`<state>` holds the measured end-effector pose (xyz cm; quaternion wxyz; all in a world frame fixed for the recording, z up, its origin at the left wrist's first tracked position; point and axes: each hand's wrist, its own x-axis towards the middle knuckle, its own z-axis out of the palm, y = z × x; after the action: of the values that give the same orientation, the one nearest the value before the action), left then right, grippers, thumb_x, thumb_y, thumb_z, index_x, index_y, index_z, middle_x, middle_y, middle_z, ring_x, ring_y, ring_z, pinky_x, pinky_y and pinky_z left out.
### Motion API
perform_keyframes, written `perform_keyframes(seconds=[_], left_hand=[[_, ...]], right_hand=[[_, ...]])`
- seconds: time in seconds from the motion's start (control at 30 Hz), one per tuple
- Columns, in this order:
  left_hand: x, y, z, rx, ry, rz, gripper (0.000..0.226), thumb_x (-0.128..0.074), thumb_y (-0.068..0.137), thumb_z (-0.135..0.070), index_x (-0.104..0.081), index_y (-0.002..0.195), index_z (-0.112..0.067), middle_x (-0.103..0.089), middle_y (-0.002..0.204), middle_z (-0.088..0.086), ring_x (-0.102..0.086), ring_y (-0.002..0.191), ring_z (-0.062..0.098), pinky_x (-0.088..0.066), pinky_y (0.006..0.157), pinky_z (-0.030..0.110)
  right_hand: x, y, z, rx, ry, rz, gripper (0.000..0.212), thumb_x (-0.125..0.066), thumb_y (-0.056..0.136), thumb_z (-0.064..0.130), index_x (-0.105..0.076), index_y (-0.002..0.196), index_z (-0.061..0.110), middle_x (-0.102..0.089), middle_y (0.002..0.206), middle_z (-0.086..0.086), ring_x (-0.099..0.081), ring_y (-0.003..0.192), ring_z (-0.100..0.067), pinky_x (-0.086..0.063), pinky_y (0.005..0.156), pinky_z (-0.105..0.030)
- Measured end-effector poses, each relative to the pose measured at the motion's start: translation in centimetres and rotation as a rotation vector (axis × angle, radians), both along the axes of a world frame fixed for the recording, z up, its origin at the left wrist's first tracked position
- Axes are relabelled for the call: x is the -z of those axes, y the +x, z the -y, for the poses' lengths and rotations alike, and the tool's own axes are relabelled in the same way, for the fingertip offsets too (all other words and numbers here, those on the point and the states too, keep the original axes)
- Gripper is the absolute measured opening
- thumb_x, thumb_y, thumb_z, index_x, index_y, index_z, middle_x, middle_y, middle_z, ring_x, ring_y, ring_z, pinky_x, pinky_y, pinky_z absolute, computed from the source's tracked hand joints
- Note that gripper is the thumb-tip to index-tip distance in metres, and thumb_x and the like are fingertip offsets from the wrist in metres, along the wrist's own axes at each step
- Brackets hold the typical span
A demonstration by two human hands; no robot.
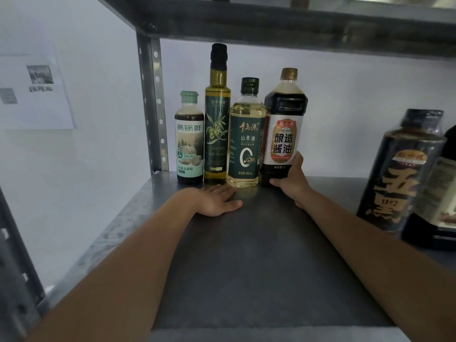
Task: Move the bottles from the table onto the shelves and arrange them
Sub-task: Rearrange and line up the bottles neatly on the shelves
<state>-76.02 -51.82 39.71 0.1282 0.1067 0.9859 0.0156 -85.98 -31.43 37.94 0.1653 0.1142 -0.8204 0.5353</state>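
Several bottles stand in a row at the back left of the grey metal shelf [246, 255]. From the left: a small brown sauce bottle with a pale green cap [189, 139], a tall olive oil bottle [217, 119], a clear bottle of yellow tea oil [246, 141], and a dark soy sauce bottle with a white label [283, 124]. My right hand [292, 181] grips the soy sauce bottle low on its right side. My left hand [217, 198] lies flat on the shelf in front of the olive oil bottle, fingers together, holding nothing.
Two large dark bottles stand at the shelf's right edge, one with gold characters [399, 169] and another partly cut off behind it [441, 193]. A perforated metal upright [154, 107] rises at the back left. Another shelf [271, 18] hangs close overhead. Paper sheets [37, 92] hang on the left wall.
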Motion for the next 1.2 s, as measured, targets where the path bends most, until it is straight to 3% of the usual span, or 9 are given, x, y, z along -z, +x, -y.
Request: perform_keyframes(seconds=[0.27, 0.4, 0.5, 0.7, 0.83, 0.9, 1.07, 1.13, 1.2], left_hand=[[0.4, 2.8, -1.5, -0.066, 0.061, -0.092, 0.058, -0.013, 0.101, -0.048, 0.000, 0.152, -0.022, 0.006, 0.161, -0.001, 0.007, 0.147, 0.016, 0.001, 0.119, 0.039], [0.7, 5.5, -3.4, -0.077, 0.061, -0.123, 0.056, -0.012, 0.102, -0.046, -0.001, 0.152, -0.023, 0.004, 0.161, 0.001, 0.004, 0.147, 0.018, 0.000, 0.117, 0.036], [0.9, 8.0, -4.6, -0.046, 0.067, -0.141, 0.056, -0.013, 0.102, -0.046, 0.000, 0.152, -0.024, 0.005, 0.161, 0.001, 0.004, 0.147, 0.018, 0.001, 0.117, 0.034], [1.2, 11.4, -7.5, 0.000, 0.105, -0.148, 0.058, -0.014, 0.100, -0.049, 0.001, 0.152, -0.027, 0.008, 0.160, -0.002, 0.007, 0.146, 0.012, 0.004, 0.114, 0.026], [1.6, 12.1, -11.0, -0.015, 0.119, -0.197, 0.062, -0.015, 0.098, -0.055, -0.002, 0.152, -0.027, 0.004, 0.161, -0.002, 0.004, 0.147, 0.012, 0.000, 0.115, 0.027], [1.8, 12.0, -13.0, -0.027, 0.123, -0.235, 0.066, -0.016, 0.096, -0.058, -0.003, 0.152, -0.024, 0.000, 0.161, 0.000, -0.001, 0.147, 0.014, -0.004, 0.116, 0.030], [2.0, 10.9, -17.6, -0.063, 0.217, -0.273, 0.079, -0.027, 0.092, -0.065, 0.000, 0.152, -0.021, -0.009, 0.160, 0.003, -0.013, 0.146, 0.019, -0.017, 0.117, 0.036], [1.9, 10.4, -19.3, -0.078, 0.301, -0.280, 0.084, -0.036, 0.090, -0.065, -0.001, 0.152, -0.021, -0.013, 0.159, 0.004, -0.018, 0.145, 0.021, -0.023, 0.115, 0.038], [1.6, 9.9, -20.9, -0.052, 0.479, -0.289, 0.082, -0.051, 0.088, -0.058, -0.013, 0.151, -0.022, -0.026, 0.156, 0.003, -0.030, 0.140, 0.019, -0.030, 0.109, 0.033]], right_hand=[[0.3, 4.2, -0.1, 0.138, 0.371, 0.123, 0.089, -0.074, 0.078, 0.032, -0.020, 0.142, 0.004, -0.043, 0.138, -0.015, -0.041, 0.128, -0.032, -0.039, 0.104, -0.040], [0.2, 9.4, -1.2, 0.002, 0.804, 0.134, 0.068, -0.045, 0.092, 0.053, -0.035, 0.140, 0.006, -0.041, 0.143, -0.015, -0.041, 0.129, -0.030, -0.038, 0.104, -0.038], [0.3, 14.1, -3.7, -0.185, 0.972, 0.078, 0.064, -0.029, 0.096, 0.055, -0.026, 0.148, 0.018, -0.022, 0.156, -0.006, -0.022, 0.142, -0.024, -0.021, 0.115, -0.038], [-0.1, 21.2, -14.8, -0.399, 0.881, 0.056, 0.058, -0.032, 0.093, 0.058, -0.020, 0.147, 0.040, -0.018, 0.154, 0.020, -0.015, 0.139, 0.002, -0.014, 0.111, -0.020], [-0.3, 22.9, -20.2, -0.390, 0.683, 0.135, 0.047, -0.046, 0.082, 0.060, -0.039, 0.128, 0.057, -0.034, 0.136, 0.034, -0.030, 0.127, 0.011, -0.025, 0.102, -0.009], [-0.2, 22.4, -22.2, -0.302, 0.525, 0.109, 0.028, -0.062, 0.085, 0.041, -0.055, 0.109, 0.053, -0.051, 0.120, 0.033, -0.045, 0.115, 0.013, -0.034, 0.088, -0.003], [0.7, 20.2, -25.4, 0.090, 0.272, 0.029, 0.022, -0.075, 0.078, 0.017, -0.056, 0.085, 0.025, -0.063, 0.090, 0.006, -0.061, 0.092, -0.015, -0.044, 0.074, -0.023], [0.7, 19.6, -25.6, 0.153, 0.218, 0.039, 0.032, -0.076, 0.076, 0.012, -0.047, 0.086, 0.020, -0.058, 0.087, 0.002, -0.061, 0.090, -0.021, -0.043, 0.065, -0.021], [0.7, 19.1, -25.3, 0.157, 0.228, 0.075, 0.048, -0.077, 0.075, 0.011, -0.043, 0.108, 0.011, -0.057, 0.105, -0.008, -0.059, 0.101, -0.026, -0.049, 0.078, -0.030]])
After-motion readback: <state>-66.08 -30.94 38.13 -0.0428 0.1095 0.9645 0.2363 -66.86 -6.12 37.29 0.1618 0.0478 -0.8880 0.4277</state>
